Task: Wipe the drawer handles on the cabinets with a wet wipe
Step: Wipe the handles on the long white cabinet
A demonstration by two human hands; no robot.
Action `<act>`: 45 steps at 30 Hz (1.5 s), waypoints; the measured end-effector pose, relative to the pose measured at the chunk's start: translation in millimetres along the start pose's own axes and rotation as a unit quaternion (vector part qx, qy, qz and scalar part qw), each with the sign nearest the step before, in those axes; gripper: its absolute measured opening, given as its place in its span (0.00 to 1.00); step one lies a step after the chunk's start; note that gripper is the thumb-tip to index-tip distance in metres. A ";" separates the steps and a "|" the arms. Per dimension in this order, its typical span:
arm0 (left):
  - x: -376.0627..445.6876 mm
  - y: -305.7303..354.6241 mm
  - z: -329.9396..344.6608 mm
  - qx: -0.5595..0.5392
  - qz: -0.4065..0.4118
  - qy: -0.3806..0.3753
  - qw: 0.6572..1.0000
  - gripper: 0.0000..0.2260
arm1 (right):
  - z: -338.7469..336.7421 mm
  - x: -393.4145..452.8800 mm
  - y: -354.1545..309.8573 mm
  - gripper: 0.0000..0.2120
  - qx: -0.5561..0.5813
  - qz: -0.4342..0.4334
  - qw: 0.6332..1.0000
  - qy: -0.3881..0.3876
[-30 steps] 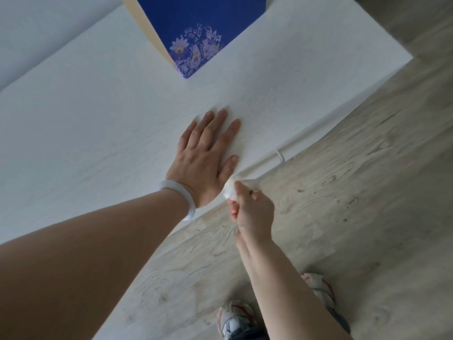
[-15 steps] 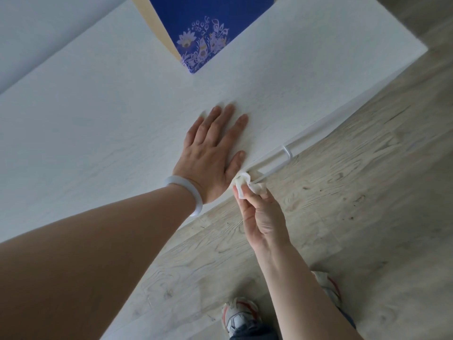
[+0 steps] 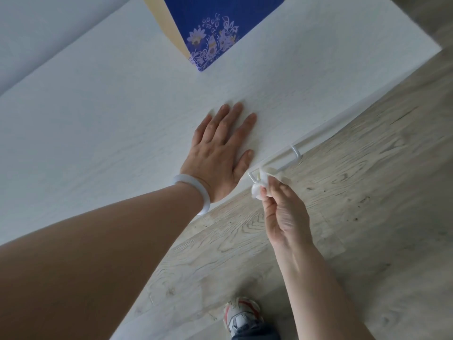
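A white cabinet (image 3: 122, 123) top fills the upper left of the view, seen from above, with pale wood-grain floor (image 3: 355, 217) running along its near right edge. A blue box (image 3: 215, 28) printed with flowers stands at the far side of the surface. The left hand (image 3: 220, 153) is laid flat on the surface, fingers straight and spread, holding nothing; it is judged to be placed there to steady the body while the front edge is leaned over. A pale bangle (image 3: 196, 192) is worn at that wrist.

Just below the edge, a thin white handle (image 3: 286, 165) projects from the cabinet front, fixed by a post at each end. A crumpled wipe (image 3: 262, 180) is pinched between the thumb and curled fingers of the right hand (image 3: 282, 212) and is wrapped round the bar at its left end, beside the left post. The pinch is judged to be held so that the bar can be rubbed on all sides at once.

To the right, the bar is bare up to the far post, so room is left for a sliding stroke that way. The gap between bar and cabinet front looks narrow. A shoe (image 3: 241, 317) is seen on the floor below, well apart from the handle.
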State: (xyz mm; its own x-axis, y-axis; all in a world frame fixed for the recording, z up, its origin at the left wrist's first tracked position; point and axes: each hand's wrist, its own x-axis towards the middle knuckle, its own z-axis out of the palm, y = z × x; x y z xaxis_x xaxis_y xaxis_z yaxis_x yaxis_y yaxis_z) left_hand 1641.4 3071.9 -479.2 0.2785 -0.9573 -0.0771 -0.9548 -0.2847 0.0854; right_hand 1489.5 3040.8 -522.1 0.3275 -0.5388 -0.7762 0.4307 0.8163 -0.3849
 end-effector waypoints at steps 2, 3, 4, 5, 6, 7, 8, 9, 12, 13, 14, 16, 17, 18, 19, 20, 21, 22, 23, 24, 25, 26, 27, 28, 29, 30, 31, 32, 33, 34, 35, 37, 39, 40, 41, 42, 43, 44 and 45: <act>-0.1 -0.5 0.4 0.001 -0.001 0.000 1.000 0.26 | 8.7 -1.7 1.7 0.05 -0.106 -0.028 0.994 0.003; -0.1 -0.4 0.2 0.002 -0.002 -0.001 1.000 0.26 | 11.3 -1.7 1.0 0.06 -0.143 -0.047 0.988 0.020; -0.1 -0.3 0.1 0.002 -0.002 0.000 1.000 0.26 | 13.2 -1.0 -1.5 0.09 -0.164 -0.068 0.983 0.050; -0.1 -0.1 -0.3 0.001 -0.002 0.002 1.000 0.26 | 12.7 1.6 -5.1 0.11 -0.175 -0.088 0.977 0.083; 0.1 0.4 -0.4 -0.001 -0.001 0.004 1.000 0.26 | 12.4 4.5 -9.8 0.12 -0.182 -0.107 0.971 0.109; 0.1 0.6 -0.4 -0.001 0.000 0.004 1.000 0.26 | 12.1 7.0 -13.9 0.12 -0.191 -0.120 0.967 0.119; 0.3 0.7 -0.3 -0.001 0.000 0.004 1.000 0.26 | 13.3 8.4 -16.4 0.13 -0.199 -0.127 0.965 0.117; 0.4 0.5 -0.2 -0.001 -0.001 0.003 1.000 0.26 | 15.3 8.6 -15.5 0.13 -0.203 -0.131 0.964 0.111; 0.1 -0.7 0.6 0.005 -0.003 -0.004 1.000 0.26 | 24.8 0.7 5.6 0.08 -0.238 -0.138 0.955 0.110; 0.0 -0.9 0.6 0.008 -0.004 -0.005 1.000 0.26 | 27.3 -2.2 14.7 0.06 -0.245 -0.130 0.954 0.113; -0.1 -1.1 0.8 0.009 -0.004 -0.006 1.000 0.26 | 29.6 -4.4 22.7 0.05 -0.238 -0.117 0.957 0.115; 0.5 -0.7 0.9 0.009 -0.005 -0.005 1.000 0.26 | 31.5 -5.4 27.7 0.04 -0.205 -0.084 0.969 0.111; 0.5 -0.4 0.6 0.010 -0.005 -0.004 1.000 0.26 | 31.5 -5.3 24.4 0.04 -0.182 -0.065 0.976 0.101; 0.4 0.0 0.6 0.010 -0.005 -0.004 1.000 0.26 | 30.1 -5.5 18.0 0.03 -0.157 -0.045 0.983 0.086; 0.2 0.2 0.5 0.009 -0.006 -0.005 1.000 0.26 | 27.2 -4.9 9.7 0.04 -0.145 -0.030 0.987 0.068; 0.3 0.5 0.5 0.009 -0.006 -0.005 1.000 0.26 | 23.0 -3.2 1.1 0.04 -0.146 -0.025 0.988 0.051; 0.5 0.7 0.1 0.009 -0.005 -0.005 1.000 0.26 | 18.8 -1.0 -6.6 0.04 -0.154 -0.028 0.987 0.039; 0.4 0.7 -0.2 0.008 -0.004 -0.004 1.000 0.26 | 15.7 1.6 -11.7 0.04 -0.159 -0.036 0.986 0.033; 0.5 0.7 -0.5 0.007 -0.003 -0.002 1.000 0.26 | 14.4 3.3 -13.6 0.04 -0.158 -0.040 0.986 0.033; 0.7 0.8 -0.3 0.005 -0.002 0.000 1.000 0.26 | 15.8 3.8 -11.4 0.04 -0.157 -0.038 0.986 0.040; 0.5 0.8 -0.4 0.005 -0.001 0.002 1.000 0.26 | 18.9 2.3 -6.5 0.04 -0.154 -0.028 0.987 0.048; 0.2 0.8 -0.1 0.005 0.000 0.001 1.000 0.26 | 22.5 0.6 0.6 0.04 -0.146 -0.011 0.988 0.055; 0.3 0.8 0.0 0.007 -0.001 0.000 1.000 0.26 | 26.4 -2.1 5.9 0.03 -0.130 0.007 0.990 0.060; 0.3 0.7 0.0 0.009 -0.002 -0.002 1.000 0.26 | 29.8 -4.4 8.8 0.02 -0.117 0.023 0.991 0.063; 0.2 0.5 -0.3 0.009 -0.004 -0.003 1.000 0.26 | 31.7 -5.9 7.3 0.02 -0.111 0.034 0.991 0.064; 0.2 0.4 -0.8 0.008 -0.005 -0.002 1.000 0.26 | 31.7 -6.0 2.1 0.02 -0.118 0.040 0.990 0.062; 0.4 0.4 -1.2 0.007 -0.005 -0.002 1.000 0.26 | 28.9 -3.9 -5.2 0.03 -0.134 0.038 0.989 0.056; 0.6 0.5 -1.4 0.006 -0.004 -0.002 1.000 0.26 | 24.5 -0.4 -12.7 0.04 -0.150 0.027 0.987 0.050; 0.7 0.8 -1.5 0.005 -0.003 -0.002 1.000 0.26 | 20.7 2.8 -19.8 0.04 -0.159 0.011 0.986 0.048; 0.8 1.1 -1.5 0.004 -0.001 -0.002 1.000 0.26 | 17.7 6.3 -24.2 0.05 -0.155 -0.003 0.986 0.054; 0.7 1.3 -1.6 0.003 -0.001 -0.001 1.000 0.26 | 16.2 8.5 -25.1 0.05 -0.142 -0.008 0.988 0.064; 0.5 1.1 -1.7 0.002 0.001 0.001 1.000 0.26 | 18.4 8.2 -17.2 0.06 -0.128 0.009 0.989 0.077; 0.0 0.4 -1.2 0.005 -0.001 -0.001 1.000 0.26 | 21.6 3.8 -8.4 0.06 -0.144 0.040 0.986 0.069; 0.0 0.2 -1.0 0.006 -0.002 0.000 1.000 0.26 | 22.4 4.4 -9.9 0.06 -0.155 0.048 0.985 0.065; 0.2 0.2 -1.0 0.006 -0.002 0.001 1.000 0.26 | 22.0 6.9 -17.1 0.07 -0.159 0.046 0.984 0.063; 0.5 0.3 -1.1 0.006 -0.002 0.000 1.000 0.26 | 20.5 12.1 -28.2 0.07 -0.150 0.031 0.986 0.065; 0.8 0.8 -1.3 0.005 -0.001 -0.001 1.000 0.26 | 18.7 19.3 -41.7 0.07 -0.130 0.009 0.989 0.073; 1.3 1.5 -1.5 0.004 0.000 -0.002 1.000 0.26 | 16.8 26.7 -55.1 0.08 -0.120 -0.010 0.989 0.082; 1.2 1.6 -1.9 0.003 0.000 -0.002 1.000 0.26 | 16.0 31.2 -64.7 0.08 -0.128 -0.023 0.988 0.086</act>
State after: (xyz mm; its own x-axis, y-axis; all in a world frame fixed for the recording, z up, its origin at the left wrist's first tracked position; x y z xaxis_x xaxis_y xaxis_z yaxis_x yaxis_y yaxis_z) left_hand 1640.4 3070.2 -477.3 0.2774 -0.9573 -0.0820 -0.9556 -0.2837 0.0801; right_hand 1485.3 2967.9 -513.5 0.1552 -0.5509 -0.8200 0.2086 0.8296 -0.5179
